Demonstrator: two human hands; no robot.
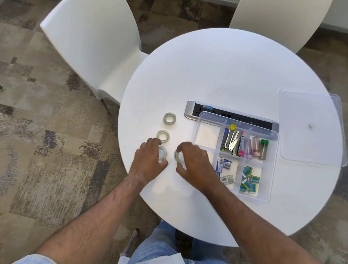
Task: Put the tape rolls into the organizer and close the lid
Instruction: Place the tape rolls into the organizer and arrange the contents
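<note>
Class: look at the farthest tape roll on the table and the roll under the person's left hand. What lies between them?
One more tape roll lies flat between the farthest roll and the roll under the left hand, as the head view shows. All three form a line.

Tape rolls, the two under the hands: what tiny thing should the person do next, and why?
Probably lift the right hand with its tape roll and carry it to the empty compartment of the organizer. Both hands' fingers already curl around rolls, the left hand on another roll, and the lid lies off to the side, so the organizer is open.
</note>
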